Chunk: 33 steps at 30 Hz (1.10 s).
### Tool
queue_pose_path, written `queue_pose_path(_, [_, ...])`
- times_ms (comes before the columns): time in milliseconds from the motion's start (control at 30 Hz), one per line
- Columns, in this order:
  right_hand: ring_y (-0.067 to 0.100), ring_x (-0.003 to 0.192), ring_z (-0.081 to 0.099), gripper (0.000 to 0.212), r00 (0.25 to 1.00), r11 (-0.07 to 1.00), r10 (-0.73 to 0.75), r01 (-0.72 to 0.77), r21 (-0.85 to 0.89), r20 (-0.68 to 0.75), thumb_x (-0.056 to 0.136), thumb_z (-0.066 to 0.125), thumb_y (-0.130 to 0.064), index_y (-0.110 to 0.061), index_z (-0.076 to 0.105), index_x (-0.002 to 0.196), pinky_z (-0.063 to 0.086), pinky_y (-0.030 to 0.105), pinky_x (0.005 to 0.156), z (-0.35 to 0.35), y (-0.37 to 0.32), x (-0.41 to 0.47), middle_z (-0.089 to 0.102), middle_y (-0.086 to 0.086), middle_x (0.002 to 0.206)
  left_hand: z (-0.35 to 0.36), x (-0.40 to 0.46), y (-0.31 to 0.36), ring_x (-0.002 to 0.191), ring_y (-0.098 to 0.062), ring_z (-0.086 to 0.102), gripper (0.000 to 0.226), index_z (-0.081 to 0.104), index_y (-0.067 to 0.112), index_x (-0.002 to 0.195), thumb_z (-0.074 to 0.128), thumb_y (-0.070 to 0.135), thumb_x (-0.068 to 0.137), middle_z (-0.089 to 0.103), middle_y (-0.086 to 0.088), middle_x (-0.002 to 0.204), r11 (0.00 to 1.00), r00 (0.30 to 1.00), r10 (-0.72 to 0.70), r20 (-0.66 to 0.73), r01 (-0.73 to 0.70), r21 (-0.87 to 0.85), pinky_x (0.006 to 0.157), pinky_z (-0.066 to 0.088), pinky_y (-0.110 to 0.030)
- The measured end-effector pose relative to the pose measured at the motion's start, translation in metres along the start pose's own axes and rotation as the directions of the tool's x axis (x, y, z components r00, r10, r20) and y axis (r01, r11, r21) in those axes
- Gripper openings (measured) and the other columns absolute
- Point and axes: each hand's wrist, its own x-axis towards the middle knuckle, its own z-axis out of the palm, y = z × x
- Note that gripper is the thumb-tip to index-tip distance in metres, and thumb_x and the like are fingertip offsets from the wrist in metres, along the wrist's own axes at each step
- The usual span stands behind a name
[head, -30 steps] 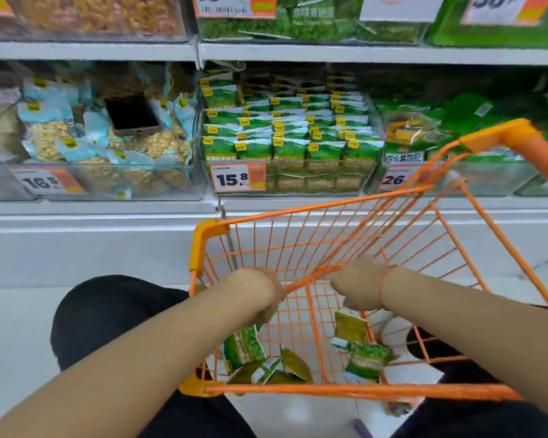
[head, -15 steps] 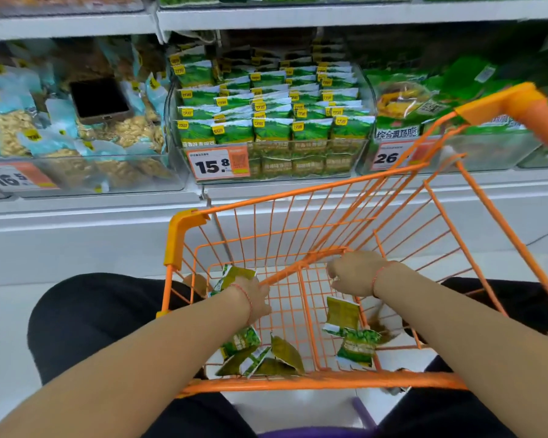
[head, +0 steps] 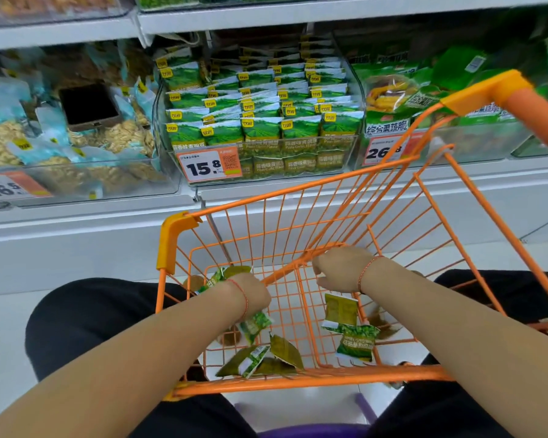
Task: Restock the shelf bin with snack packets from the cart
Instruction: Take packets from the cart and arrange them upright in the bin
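Your left hand (head: 250, 292) grasps green snack packets (head: 217, 276) inside the orange cart (head: 314, 379); your right hand (head: 342, 271) clenches its wire divider (head: 285, 273), below the shelf bin (head: 345, 150).

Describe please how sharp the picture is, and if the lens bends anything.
Head view: the price tag 15.8 and the green packets in the shelf bin read sharp; the tag 16.5 at the left edge is smeared. The wide lens bows the shelf edges and the orange cart.
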Motion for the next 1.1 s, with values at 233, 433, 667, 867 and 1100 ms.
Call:
queue_pose_path(233, [0.023, 0.087, 0.06, 0.031, 0.938, 0.859, 0.23, -0.07, 0.507, -0.26, 0.098, 0.046, -0.038, -0.016, 0.064, 0.112, 0.048, 0.033, 0.072, -0.062, 0.014, -0.016, 0.068, 0.008, 0.107, -0.058, -0.045, -0.027, 0.064, -0.012, 0.057, 0.021, 0.062, 0.014, 0.072, 0.078, 0.027, 0.077, 0.057, 0.003, 0.065, 0.42, 0.849, -0.329, -0.414, -0.262, -0.869, 0.06, 0.041, -0.026])
queue_pose_path(433, [0.018, 0.092, 0.067, 0.059, 0.965, 0.399, 0.204, 0.071, 0.914, -0.164, 0.096, 0.029, -0.059, -0.017, 0.057, 0.126, 0.058, 0.029, 0.073, -0.099, -0.007, -0.061, 0.065, 0.004, 0.103, -0.071, -0.076, -0.028, 0.083, -0.022, 0.071, 0.056, 0.063, -0.007, 0.102, 0.083, 0.027, 0.062, 0.073, -0.015, 0.093, -0.319, 0.705, -0.605, -0.369, -0.64, -0.699, 0.081, 0.057, -0.036])
queue_pose_path(667, [0.011, 0.078, 0.071, 0.015, 0.881, 0.126, 0.231, 0.395, 0.91, -0.414, 0.087, 0.067, -0.021, -0.027, 0.061, 0.099, 0.056, 0.023, 0.063, -0.073, -0.032, -0.054, 0.071, 0.003, 0.096, -0.078, -0.084, -0.007, 0.08, -0.011, 0.069, 0.006, 0.064, 0.012, 0.085, 0.063, 0.017, 0.088, 0.072, 0.0, 0.085, -0.432, 0.627, -0.716, -0.306, -0.743, -0.51, 0.068, 0.056, -0.025])
queue_pose_path(867, [0.007, 0.071, 0.068, 0.013, 0.786, 0.046, 0.379, 0.511, 0.858, -0.488, 0.092, 0.06, -0.013, -0.023, 0.061, 0.102, 0.057, 0.024, 0.064, -0.071, -0.03, -0.053, 0.067, 0.0, 0.093, -0.075, -0.089, -0.011, 0.102, -0.024, 0.064, 0.017, 0.051, 0.009, 0.093, 0.065, 0.019, 0.087, 0.06, -0.009, 0.099, -0.408, 0.535, -0.805, -0.256, -0.813, -0.416, 0.072, 0.055, -0.035])
queue_pose_path(1100, [-0.002, 0.129, 0.034, 0.064, 0.356, 0.679, 0.399, 0.504, 0.533, -0.845, 0.083, 0.05, 0.012, -0.028, 0.053, 0.133, 0.031, 0.002, 0.098, -0.064, -0.031, -0.053, 0.043, 0.002, 0.145, -0.073, -0.088, -0.007, 0.081, -0.009, 0.064, 0.012, 0.061, 0.018, 0.101, 0.062, 0.013, 0.09, 0.067, 0.003, 0.093, -0.351, 0.539, -0.775, -0.331, -0.801, -0.484, 0.057, 0.053, -0.025])
